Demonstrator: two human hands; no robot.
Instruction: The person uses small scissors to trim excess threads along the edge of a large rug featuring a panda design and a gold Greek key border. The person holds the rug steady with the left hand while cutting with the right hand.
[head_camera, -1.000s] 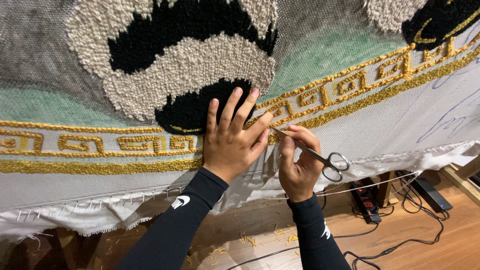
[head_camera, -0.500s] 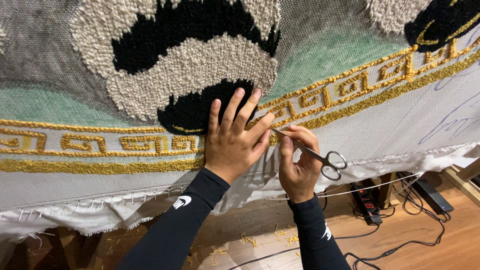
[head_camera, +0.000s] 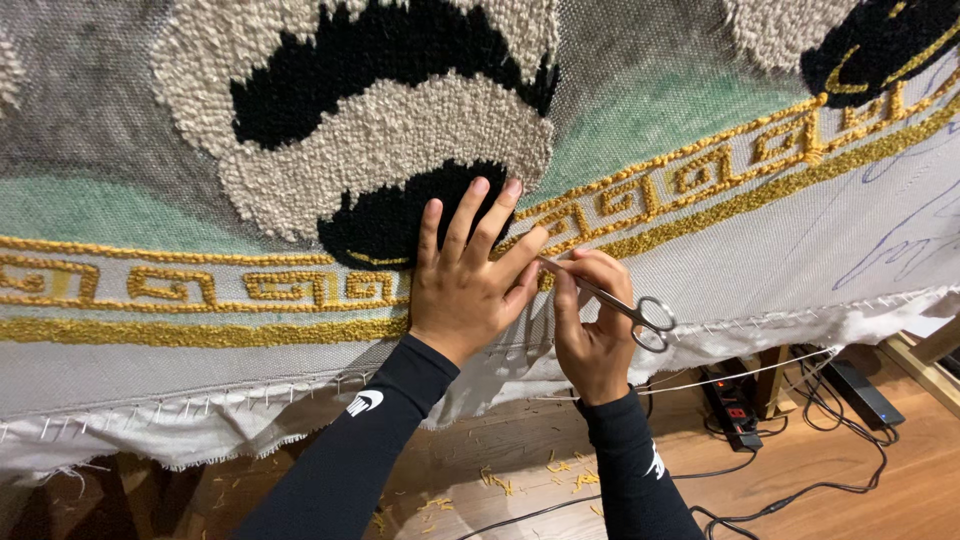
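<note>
Two hands are working on one tufted rug (head_camera: 420, 130) stretched upright. The left hand (head_camera: 467, 272) is pressing flat, fingers spread, on the black patch and yellow border (head_camera: 200, 290). Just beside it, the right hand (head_camera: 592, 322) is gripping one pair of scissors (head_camera: 620, 305), tips touching the border. Below the rug's lower edge, open wooden floor (head_camera: 800, 470) is showing.

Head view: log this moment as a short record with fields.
left hand: pressed flat, fingers spread, on the tufted rug
right hand: holds small scissors, tips at the yellow border beside the left hand
rug: hangs stretched on backing cloth; cream, black, green and grey areas
floor: wooden floor with yellow yarn clippings, a power strip and cables
</note>
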